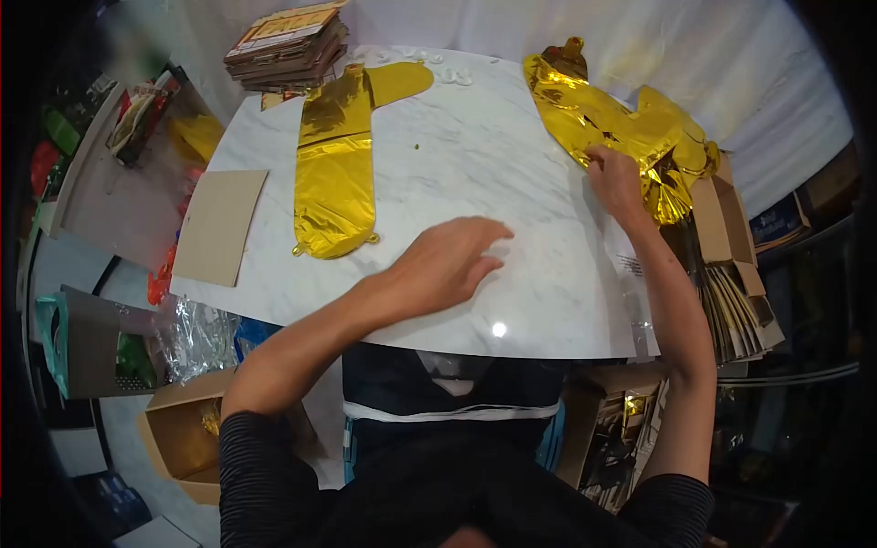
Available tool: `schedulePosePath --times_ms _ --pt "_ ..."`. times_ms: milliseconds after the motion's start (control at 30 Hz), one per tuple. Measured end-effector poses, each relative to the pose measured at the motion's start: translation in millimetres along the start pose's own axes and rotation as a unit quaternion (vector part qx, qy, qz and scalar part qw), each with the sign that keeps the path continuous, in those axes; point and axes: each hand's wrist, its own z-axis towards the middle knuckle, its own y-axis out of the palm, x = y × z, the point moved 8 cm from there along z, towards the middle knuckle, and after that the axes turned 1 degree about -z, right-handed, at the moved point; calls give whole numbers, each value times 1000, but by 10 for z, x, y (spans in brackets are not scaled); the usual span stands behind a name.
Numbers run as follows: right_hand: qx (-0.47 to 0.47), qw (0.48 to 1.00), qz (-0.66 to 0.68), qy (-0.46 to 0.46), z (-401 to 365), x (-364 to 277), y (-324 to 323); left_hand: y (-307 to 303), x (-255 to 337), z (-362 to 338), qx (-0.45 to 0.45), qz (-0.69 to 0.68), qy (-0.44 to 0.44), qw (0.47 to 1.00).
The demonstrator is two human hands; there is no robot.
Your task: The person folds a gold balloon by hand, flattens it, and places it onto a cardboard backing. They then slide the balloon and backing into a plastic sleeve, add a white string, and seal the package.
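My left hand (pixel 448 260) hovers over or rests on the white marbled table, its thumb apart from the fingers and nothing held. My right hand (pixel 615 185) has its fingers curled together at the lower edge of a heap of shiny gold foil balloons (pixel 612 114) at the table's right side; its fingertips pinch the foil. Left of centre lies a flat, uninflated gold foil balloon (pixel 334 169), with a long body and an arm pointing right at its top. Small tabs show at its bottom corners.
On the table (pixel 457 164) are a stack of cardboard pieces (pixel 288 46), a brown cardboard sheet (pixel 219 226) and small white items (pixel 452 77). An open carton (pixel 187 434) stands low left. Another cardboard box (pixel 726 215) stands at the right, above folded cardboard (pixel 735 315).
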Motion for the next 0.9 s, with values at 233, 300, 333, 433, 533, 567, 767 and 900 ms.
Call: schedulePosePath --times_ms 233,300,333,433,533,567,767,900 --pt "13 911 374 175 -43 444 10 205 -521 1018 -7 -288 -125 949" --pt "4 896 408 176 -96 355 -70 381 -722 1254 27 -491 -233 839" --pt "-13 899 408 158 -111 298 -75 379 -748 1383 30 -492 -249 834" --pt "-18 898 424 120 -249 31 -182 421 -880 1711 64 -503 -316 802" --pt "41 944 322 -55 -369 -356 -414 542 -1089 2121 73 -546 -273 788" --pt "45 944 322 -55 -421 -401 -414 604 -1180 2226 72 -545 -271 790" --pt "24 939 256 -227 -1110 -1131 -595 347 -1870 2272 248 -490 -296 782" --pt "-22 914 308 -263 -1481 -1431 -694 69 -1843 1713 266 -510 -328 750"
